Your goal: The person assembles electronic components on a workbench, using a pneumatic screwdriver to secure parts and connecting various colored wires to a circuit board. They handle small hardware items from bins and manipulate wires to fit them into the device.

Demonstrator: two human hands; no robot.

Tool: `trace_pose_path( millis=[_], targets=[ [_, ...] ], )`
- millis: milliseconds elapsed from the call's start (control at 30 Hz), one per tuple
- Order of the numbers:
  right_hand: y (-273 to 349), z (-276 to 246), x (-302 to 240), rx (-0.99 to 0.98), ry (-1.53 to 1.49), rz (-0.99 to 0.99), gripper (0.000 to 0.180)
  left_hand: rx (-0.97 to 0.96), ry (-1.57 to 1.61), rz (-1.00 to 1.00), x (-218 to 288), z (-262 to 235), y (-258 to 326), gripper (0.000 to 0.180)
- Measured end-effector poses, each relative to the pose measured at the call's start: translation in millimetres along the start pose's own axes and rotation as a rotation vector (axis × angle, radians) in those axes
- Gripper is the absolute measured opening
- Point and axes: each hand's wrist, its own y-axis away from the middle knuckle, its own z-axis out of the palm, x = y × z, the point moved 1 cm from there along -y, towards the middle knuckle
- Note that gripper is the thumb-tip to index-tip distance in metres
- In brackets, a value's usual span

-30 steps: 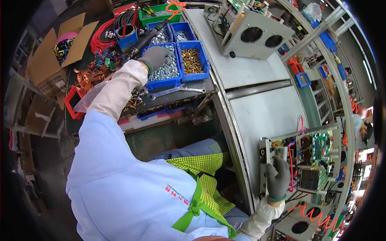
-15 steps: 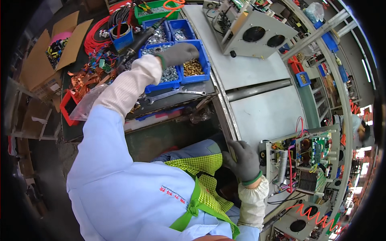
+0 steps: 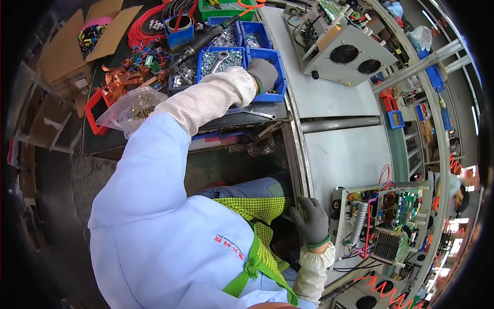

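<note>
My left hand (image 3: 263, 74), in a grey glove, reaches into the front right blue bin (image 3: 281, 87). Its fingers curl down out of sight, and whatever they grip is hidden. Beside it, another blue bin (image 3: 199, 67) holds small silvery fasteners, with a ring-ended spanner (image 3: 220, 61) lying on them. A second spanner (image 3: 261, 114) lies on the dark bench before the bins, partly covered by my sleeve. My right hand (image 3: 313, 221), gloved too, is open with thumb and fingers apart, beside the edge of the pale worktop and near an opened electronic unit (image 3: 386, 221).
A grey casing with two fans (image 3: 355, 72) stands on the worktop (image 3: 339, 149). Further left are a black power tool (image 3: 198, 46), copper pieces (image 3: 126, 77), a clear plastic bag (image 3: 128, 121), a red bin (image 3: 92, 108) and a cardboard box (image 3: 62, 56). A metal frame post (image 3: 437, 134) rises at right.
My left hand has gone from above the bins down into the front right one, its fist now hiding the brass-coloured fasteners. My right hand stays by the worktop edge. The view has shifted slightly.
</note>
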Motion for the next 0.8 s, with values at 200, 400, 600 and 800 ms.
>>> trace_pose_path(
  millis=[200, 400, 600, 800],
  targets=[
    [-6.6, 17.7, 5.5, 0.0, -0.193, 0.006, 0.032, 0.101, 0.248, -0.102, -22.3, -16.8, 16.2, 0.03],
    [-21.9, 56.3, -8.9, 0.008, -1.405, 0.553, 0.059, 0.277, 0.822, 0.354, 37.4, -51.8, 98.1, 0.035],
    [-32.4, 86.6, -41.6, -0.238, -2.154, 0.428, 0.036, 0.025, 0.898, 0.491, 53.8, -65.7, 180.6, 0.046],
    [16.7, 101.4, -19.6, -0.017, -2.127, 0.566, 0.026, 0.2, 0.185, -0.399, -135.8, 0.8, 152.3, 0.023]
  ],
)
